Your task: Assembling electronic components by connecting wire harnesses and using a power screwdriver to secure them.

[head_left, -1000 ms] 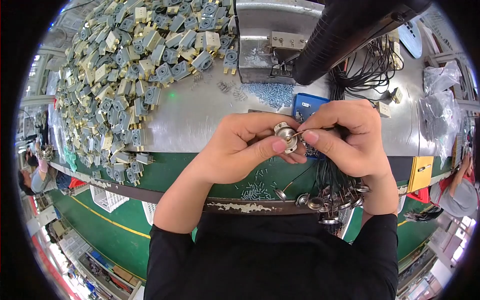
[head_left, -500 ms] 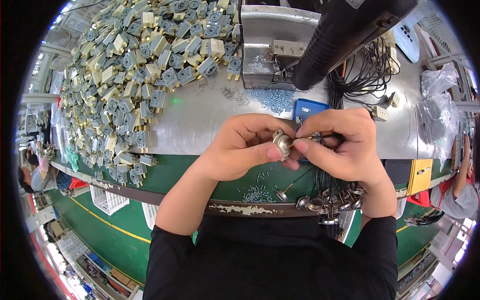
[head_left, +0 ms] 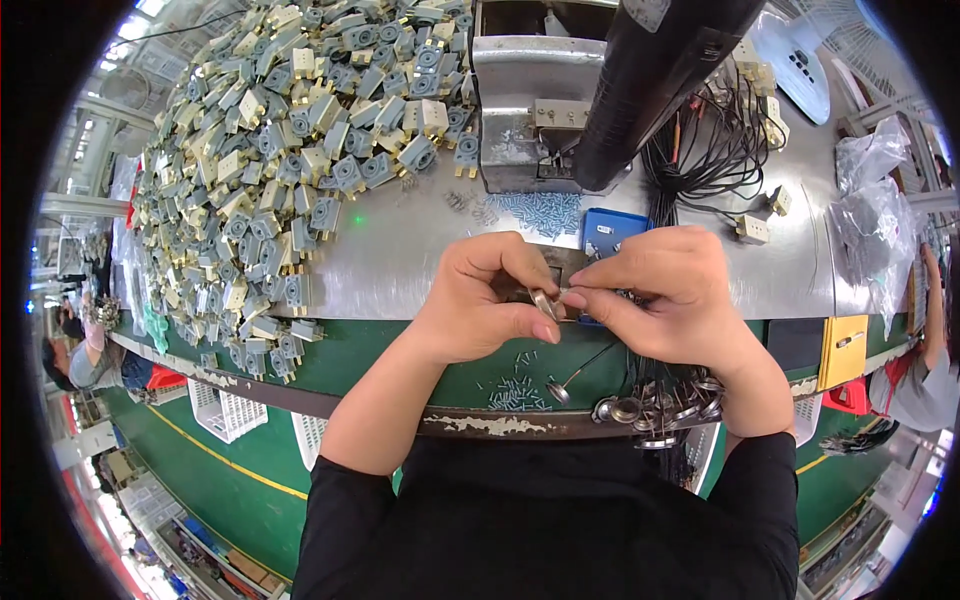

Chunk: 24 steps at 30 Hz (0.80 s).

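Observation:
A round metal cap-like part [head_left: 543,304] is gripped by the thumb and fingers of my left hand [head_left: 490,298], turned nearly edge-on. Close against its right side, my right hand [head_left: 655,288] is closed in a pinch; whatever sits between those fingertips is too small to name. Both hands hover above the green strip along the bench front. Below them lie loose small screws [head_left: 517,393] and a single round metal part on a thin stem [head_left: 560,391]. Several similar round metal parts [head_left: 660,405] are bunched at the bench edge under my right forearm.
A big heap of grey and cream socket-like blocks [head_left: 300,150] covers the left bench. A metal fixture [head_left: 540,90] and thick black tube [head_left: 640,100] stand ahead, near bluish screws [head_left: 540,212] and a blue tray [head_left: 612,228]. Black cables [head_left: 700,160] lie right.
The metal part in my left hand has turned from showing its rounded face to nearly edge-on. My right hand has shifted slightly left, and the dark thin piece at its fingers no longer shows.

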{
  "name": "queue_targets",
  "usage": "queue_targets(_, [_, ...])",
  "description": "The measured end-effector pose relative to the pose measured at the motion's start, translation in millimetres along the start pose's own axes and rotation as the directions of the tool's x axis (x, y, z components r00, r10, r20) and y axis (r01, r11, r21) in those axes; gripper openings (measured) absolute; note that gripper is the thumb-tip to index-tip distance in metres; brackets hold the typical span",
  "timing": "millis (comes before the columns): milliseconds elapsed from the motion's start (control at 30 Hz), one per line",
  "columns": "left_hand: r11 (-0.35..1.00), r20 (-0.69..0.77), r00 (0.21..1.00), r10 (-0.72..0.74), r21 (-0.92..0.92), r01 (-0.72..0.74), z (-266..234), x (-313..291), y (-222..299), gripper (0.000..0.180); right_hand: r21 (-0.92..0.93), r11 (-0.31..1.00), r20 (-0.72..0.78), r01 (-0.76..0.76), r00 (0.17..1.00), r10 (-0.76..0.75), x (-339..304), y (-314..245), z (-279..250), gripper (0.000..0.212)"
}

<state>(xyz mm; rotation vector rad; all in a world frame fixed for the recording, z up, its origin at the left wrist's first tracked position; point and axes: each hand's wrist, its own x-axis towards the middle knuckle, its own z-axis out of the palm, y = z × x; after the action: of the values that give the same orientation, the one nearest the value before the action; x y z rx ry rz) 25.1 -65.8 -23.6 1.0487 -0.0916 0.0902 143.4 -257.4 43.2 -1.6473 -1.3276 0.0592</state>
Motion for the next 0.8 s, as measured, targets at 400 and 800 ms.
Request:
queue_targets(400, [0.872, -0.041, 0.958, 0.284, 0.426, -0.24, 12.0, 1.2, 10.8, 0.017, -0.335, 0.917, -0.049, 0.219, 0.967, -0.249, -2.8, 0.0, 2.8, 0.022])
queue_targets(800, [0.373, 0.0, 0.778, 0.628, 0.878, -0.3, 6.6, 11.4, 4.1, 0.013, -0.039, 0.992, 0.125, -0.116, 0.985, 0.121, 0.0, -9.6, 7.7, 0.042])
